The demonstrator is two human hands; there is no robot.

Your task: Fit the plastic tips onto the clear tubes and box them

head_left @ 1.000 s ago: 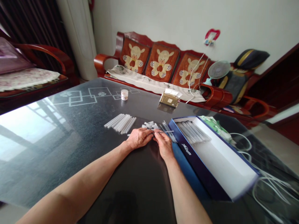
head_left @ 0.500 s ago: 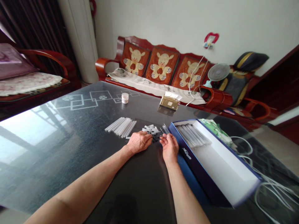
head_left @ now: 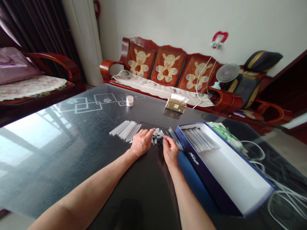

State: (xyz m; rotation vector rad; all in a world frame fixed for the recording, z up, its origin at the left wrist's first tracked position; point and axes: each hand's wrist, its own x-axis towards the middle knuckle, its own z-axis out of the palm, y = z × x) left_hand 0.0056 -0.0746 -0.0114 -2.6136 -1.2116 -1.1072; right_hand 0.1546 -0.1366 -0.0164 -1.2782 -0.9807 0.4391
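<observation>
My left hand (head_left: 141, 142) is over the dark table with its fingers curled and the index finger stretched to a pile of small white plastic pieces (head_left: 158, 131). What lies under its fingers is hidden. My right hand (head_left: 170, 150) is closed in a pinch at the right of that pile; anything between the fingertips is too small to name. Small black pieces (head_left: 160, 143) lie between the hands. To the left, white pen barrels (head_left: 126, 130) lie in a row, and a pale tip (head_left: 130, 141) shows beside my left wrist. Thin pen refills (head_left: 176, 139) lie just beyond my right hand.
A long blue box (head_left: 216, 179) with a white inside stands at the right, holding bundled clear-looking sticks (head_left: 200, 140). Behind it are a green packet (head_left: 224, 135) and white cables (head_left: 285, 199). Farther back are a small white jar (head_left: 129, 101) and a tissue pack (head_left: 176, 104).
My left index finger has stretched forward onto the white pieces. My right hand has shifted left from the refills towards the pile, its fingers now pinched together. The view has moved slightly.
</observation>
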